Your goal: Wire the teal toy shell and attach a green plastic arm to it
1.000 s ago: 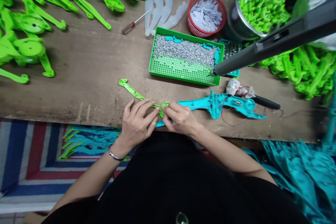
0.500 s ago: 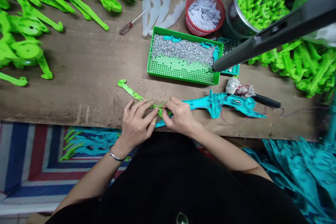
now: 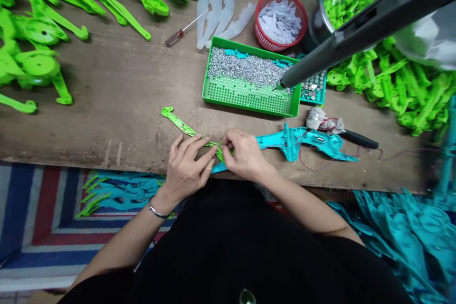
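Note:
My left hand is closed on a long, thin green plastic part, with the fingertips pressing on its near end. My right hand has its thumb and fingers pinched together over that same end. What it pinches is too small and too covered to make out. Beneath both hands lies a long blue plastic shell, partly hidden by the right hand. A thin dark red wire runs from the shell onto the table.
A green perforated tray of small metal screws stands ahead, beside a red basket of whitish pieces. A screwdriver lies beyond. A dark pole slants over the tray. A black-handled tool lies right. Green parts pile left.
My right hand's fingers have shifted slightly and curled more at the green part. My left hand stays on it. The view has moved a little.

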`<control>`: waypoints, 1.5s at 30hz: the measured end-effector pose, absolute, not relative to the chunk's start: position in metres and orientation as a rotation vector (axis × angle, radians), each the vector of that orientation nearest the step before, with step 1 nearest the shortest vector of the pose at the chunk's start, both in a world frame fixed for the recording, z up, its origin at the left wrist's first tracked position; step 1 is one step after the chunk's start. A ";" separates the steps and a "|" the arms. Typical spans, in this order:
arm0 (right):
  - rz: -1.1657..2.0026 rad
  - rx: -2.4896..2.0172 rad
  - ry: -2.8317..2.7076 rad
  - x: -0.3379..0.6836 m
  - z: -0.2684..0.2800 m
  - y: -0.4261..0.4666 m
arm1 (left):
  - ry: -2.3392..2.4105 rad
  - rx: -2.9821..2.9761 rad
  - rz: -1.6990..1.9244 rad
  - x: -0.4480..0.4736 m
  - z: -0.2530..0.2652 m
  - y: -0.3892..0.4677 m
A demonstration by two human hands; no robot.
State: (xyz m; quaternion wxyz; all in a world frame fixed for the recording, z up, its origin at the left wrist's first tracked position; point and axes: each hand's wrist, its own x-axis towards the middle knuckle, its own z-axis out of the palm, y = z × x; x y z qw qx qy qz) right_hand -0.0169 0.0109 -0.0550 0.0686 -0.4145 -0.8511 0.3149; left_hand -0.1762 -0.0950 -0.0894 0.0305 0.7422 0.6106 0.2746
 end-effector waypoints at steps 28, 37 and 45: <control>0.879 -1.331 -2.691 -0.020 -0.042 0.008 | 1.914 2.232 0.844 -0.171 -0.085 -0.094; 0.743 -1.143 -2.700 0.008 -0.040 -0.010 | 1.957 2.268 0.863 -0.162 -0.076 -0.095; 0.817 -1.204 -2.709 0.013 -0.037 0.008 | 1.825 2.313 0.838 -0.143 -0.078 -0.093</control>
